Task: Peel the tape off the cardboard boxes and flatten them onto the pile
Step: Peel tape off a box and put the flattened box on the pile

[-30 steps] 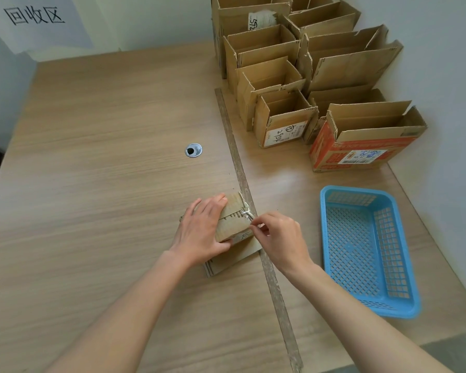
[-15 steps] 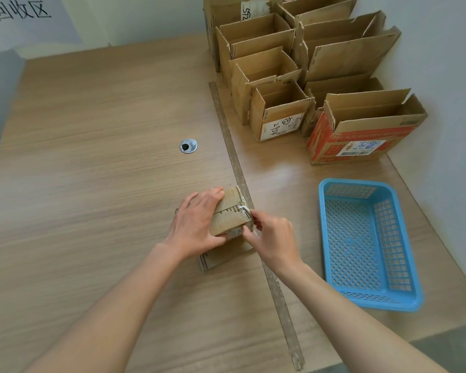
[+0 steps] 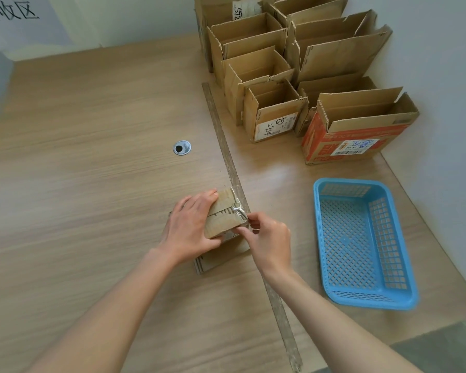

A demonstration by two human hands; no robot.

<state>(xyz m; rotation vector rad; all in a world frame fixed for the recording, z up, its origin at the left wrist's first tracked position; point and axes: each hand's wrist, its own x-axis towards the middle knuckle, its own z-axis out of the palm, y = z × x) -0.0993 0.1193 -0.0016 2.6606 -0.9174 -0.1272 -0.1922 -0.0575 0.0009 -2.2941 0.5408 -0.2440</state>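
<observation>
Tape [image 3: 239,210] edge, half-hidden under right hand [image 3: 269,239]

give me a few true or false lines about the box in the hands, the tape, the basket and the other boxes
1. The left hand rests on top of the small box. True.
2. The right hand pinches clear tape at the box's right edge. True.
3. The blue basket holds peeled tape. False: nothing shows inside it.
4. The open boxes at the far right of the table are already flattened. False: they stand upright with flaps open.
5. The small box sits on flat cardboard. True.
6. The basket lies left of the hands. False: it lies to their right.
</observation>
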